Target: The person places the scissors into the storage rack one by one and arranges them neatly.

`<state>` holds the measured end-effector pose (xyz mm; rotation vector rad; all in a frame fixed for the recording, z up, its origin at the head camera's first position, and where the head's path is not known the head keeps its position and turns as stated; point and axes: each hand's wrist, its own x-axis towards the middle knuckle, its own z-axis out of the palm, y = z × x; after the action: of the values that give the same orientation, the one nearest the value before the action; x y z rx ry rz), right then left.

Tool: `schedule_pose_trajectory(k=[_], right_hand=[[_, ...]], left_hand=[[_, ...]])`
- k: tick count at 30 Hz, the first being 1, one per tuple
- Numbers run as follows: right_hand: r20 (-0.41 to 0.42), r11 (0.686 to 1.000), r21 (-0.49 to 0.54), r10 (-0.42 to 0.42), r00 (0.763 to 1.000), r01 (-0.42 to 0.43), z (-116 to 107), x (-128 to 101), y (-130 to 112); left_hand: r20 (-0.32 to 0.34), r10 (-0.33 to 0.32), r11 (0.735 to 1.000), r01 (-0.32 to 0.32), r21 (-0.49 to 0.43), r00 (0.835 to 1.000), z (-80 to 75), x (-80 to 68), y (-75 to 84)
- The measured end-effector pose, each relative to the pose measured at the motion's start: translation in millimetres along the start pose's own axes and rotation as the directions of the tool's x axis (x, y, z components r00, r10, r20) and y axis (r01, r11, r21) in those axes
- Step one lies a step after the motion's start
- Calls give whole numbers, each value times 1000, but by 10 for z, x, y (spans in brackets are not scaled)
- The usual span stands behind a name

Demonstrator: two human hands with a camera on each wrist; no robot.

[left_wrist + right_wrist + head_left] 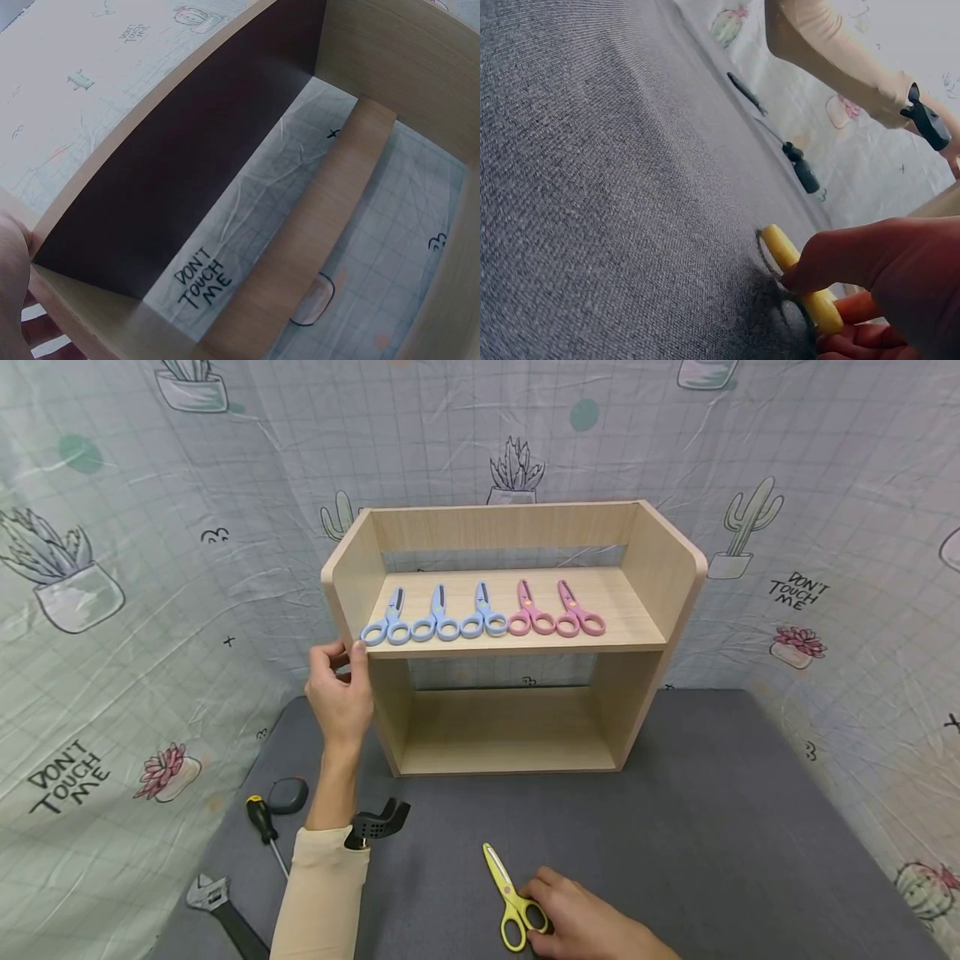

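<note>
My left hand (339,693) grips the front left edge of a two-tier wooden shelf (502,735), thumb at the upper board's corner and fingers round the outer side panel. On that upper board lie three blue scissors (438,603) and, to their right, two pink scissors (527,600), in a row with blades pointing back. In front of the shelf, yellow scissors (510,893) lie at the grey tabletop, blades angled away. My right hand (588,918) pinches their handle between thumb and fingers; in the right wrist view the yellow handle (781,247) shows close over the cloth.
At the table's left side are an adjustable wrench (217,903), a screwdriver (259,818) and a dark rounded object (288,795). The left sleeve (321,893) reaches over the table beside them. Patterned fabric (810,527) hangs behind and at both sides.
</note>
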<state>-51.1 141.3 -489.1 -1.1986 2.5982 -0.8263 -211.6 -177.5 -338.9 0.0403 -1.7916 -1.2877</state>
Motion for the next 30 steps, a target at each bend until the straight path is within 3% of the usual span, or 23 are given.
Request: schedule_pose_trajectory(k=[5, 8, 17, 30], right_hand=[[2, 999, 49, 17, 1000, -17, 1, -1, 19], [-17, 998, 66, -17, 1000, 18, 8, 0, 42], [-139, 978, -97, -199, 970, 187, 33, -3, 86], [-165, 971, -70, -238, 957, 229, 31, -10, 107]], left_hand=[[2, 4, 1000, -4, -2, 1000, -4, -2, -4], [-1, 11, 1000, -11, -6, 1000, -12, -5, -1], [-6, 23, 1000, -24, -6, 1000, -8, -1, 6], [-1, 21, 1000, -21, -15, 1000, -14, -6, 17]])
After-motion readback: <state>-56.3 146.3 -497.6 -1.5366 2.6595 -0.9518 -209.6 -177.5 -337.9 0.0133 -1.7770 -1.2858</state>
